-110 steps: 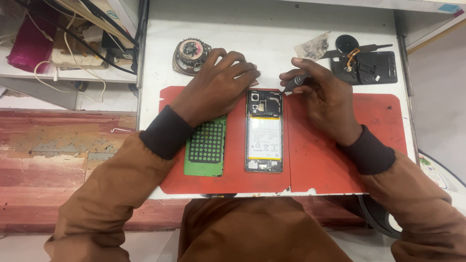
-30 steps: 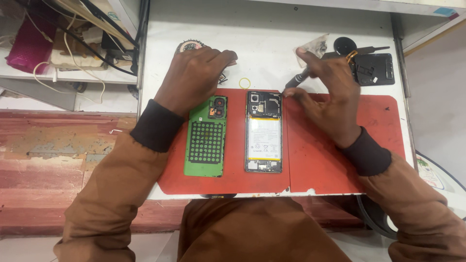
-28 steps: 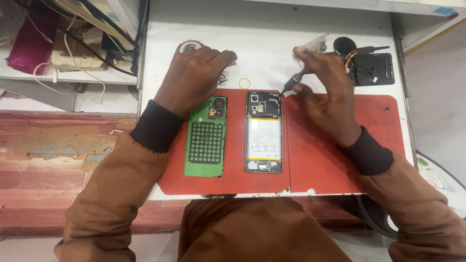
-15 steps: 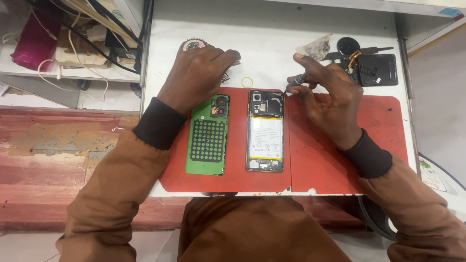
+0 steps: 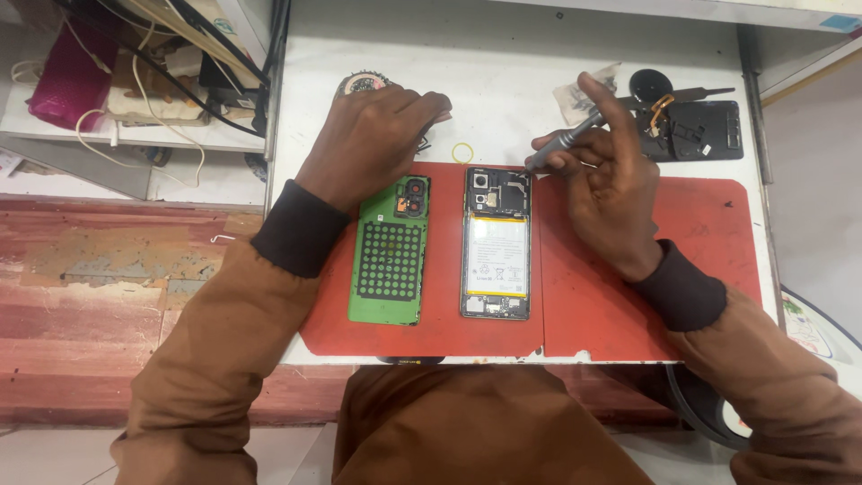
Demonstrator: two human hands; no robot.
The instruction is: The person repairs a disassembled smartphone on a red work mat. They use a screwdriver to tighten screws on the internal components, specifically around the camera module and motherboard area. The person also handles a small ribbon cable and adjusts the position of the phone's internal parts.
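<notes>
Head view: right hand (image 5: pixel 603 180) pinches a screwdriver (image 5: pixel 564 142), tip just over the opened phone (image 5: pixel 496 242)'s top corner

White worktable (image 5: pixel 512 54) occupies the centre; red mat (image 5: pixel 709 269) covers its near edge. Left: worn red-painted wooden surface (image 5: pixel 108 296), shelf (image 5: pixel 81 144) with tangled cables (image 5: pixel 180 54). Lighting even, diffuse.

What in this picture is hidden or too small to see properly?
Head view:
- Round dish: mostly covered by the left hand.
- Screwdriver tip: too small to tell whether it touches the opened phone.
- Left fingertips: curled under, contents unseen.
- Small bag: contents too small.
</notes>
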